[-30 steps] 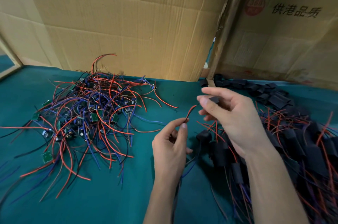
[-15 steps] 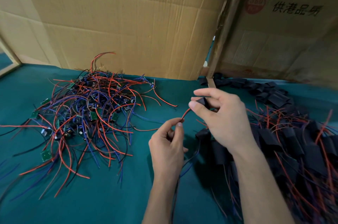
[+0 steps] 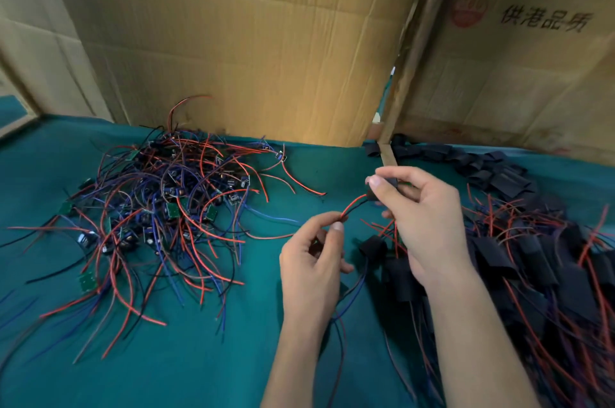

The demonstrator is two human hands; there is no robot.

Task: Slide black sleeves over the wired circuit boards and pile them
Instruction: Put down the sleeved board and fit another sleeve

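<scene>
Between the two sets of fingers, a red-and-black wire pair spans the gap while a sleeve goes on.

Left of the fingers lies the unsleeved board pile. The left hand pinches the wire ends; the right hand grips the black sleeve around its board. Pulling hard could likely tear a solder joint, or the sleeve could snag. Right: finished pile on the green surface; the carton reads "供港品质".

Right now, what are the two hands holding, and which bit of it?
The right hand pinches a black sleeve by its end. The left hand pinches the red and black wires coming out of it, near their tips.
</scene>
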